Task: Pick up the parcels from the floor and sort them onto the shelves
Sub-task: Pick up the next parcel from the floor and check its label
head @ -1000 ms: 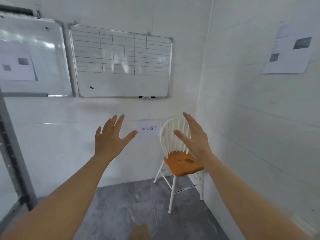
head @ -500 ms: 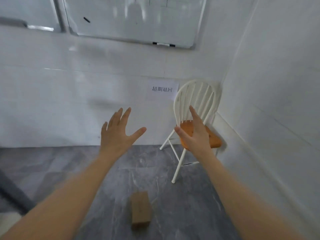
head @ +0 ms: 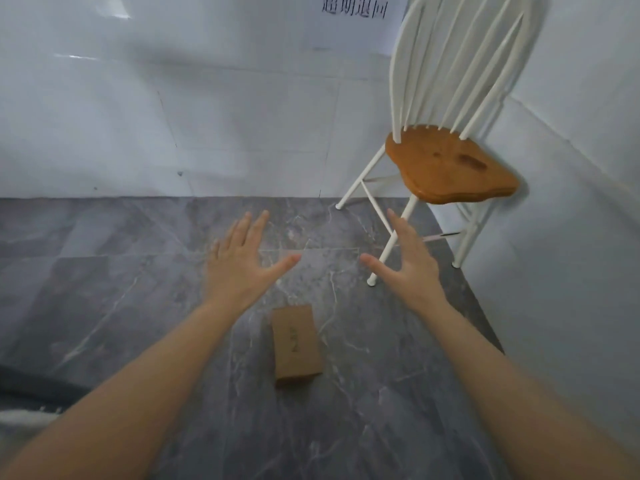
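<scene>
On the grey floor (head: 104, 306) lies a parcel (head: 296, 344); both hands' grip spread, empty.

Both hands, left (head: 239, 268) and right (head: 410, 268), spread empty above a cardboard parcel (head: 296, 344) lying on the grey floor (head: 104, 271)

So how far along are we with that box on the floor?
Nothing looks sorted in this view. The cardboard box lies on the grey floor, untouched. The left hand and right hand are open and empty above it. Picking it up and shelving it are left; no shelf is visible.
</scene>
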### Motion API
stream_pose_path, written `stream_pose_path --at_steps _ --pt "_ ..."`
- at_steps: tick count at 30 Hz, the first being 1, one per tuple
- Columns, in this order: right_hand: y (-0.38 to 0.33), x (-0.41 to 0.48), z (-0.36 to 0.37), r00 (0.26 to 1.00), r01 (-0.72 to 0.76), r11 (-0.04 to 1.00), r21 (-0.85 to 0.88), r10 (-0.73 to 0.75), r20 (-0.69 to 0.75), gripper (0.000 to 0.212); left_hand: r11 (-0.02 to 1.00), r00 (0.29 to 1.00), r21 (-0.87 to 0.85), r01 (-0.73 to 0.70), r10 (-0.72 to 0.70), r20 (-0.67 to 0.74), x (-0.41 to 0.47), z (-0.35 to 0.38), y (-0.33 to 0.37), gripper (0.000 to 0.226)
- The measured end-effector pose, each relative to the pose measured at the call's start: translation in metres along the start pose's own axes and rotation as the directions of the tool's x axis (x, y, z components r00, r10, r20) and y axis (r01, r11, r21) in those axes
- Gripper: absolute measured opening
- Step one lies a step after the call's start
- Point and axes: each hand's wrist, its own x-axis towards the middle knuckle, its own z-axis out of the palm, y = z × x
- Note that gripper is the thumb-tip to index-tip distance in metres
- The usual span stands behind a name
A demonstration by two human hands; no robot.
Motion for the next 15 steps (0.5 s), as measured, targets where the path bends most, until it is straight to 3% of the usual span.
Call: stream_pose_path --at_steps 4,7,12,15 --pt "0.066 0.011 0.089 0.997 -0.020 1.000 -0.013 0.021 0.074 0.082 0.975 0.991 -0.187 0.121 -0.107 0.084 0.011 0.095 -0.058 0.096" --pt "0.117 0.015 0.157 0.996 -0.042 0.999 0.017 0.040 0.079 0.082 0.887 0.968 -0.392 0.243 -0.199 0.150 0.015 0.173 -0.103 0.103" --pt "0.212 0.011 0.272 0.984 -0.127 0.991 0.039 0.121 0.133 0.084 0.795 0.923 -0.475 0.377 -0.280 0.263 0.007 0.296 -0.175 0.110" --pt "0.260 0.012 0.332 0.966 -0.190 0.981 0.040 0.179 0.184 0.090 0.708 0.888 -0.539 0.456 -0.325 0.324 0.006 0.356 -0.205 0.101"
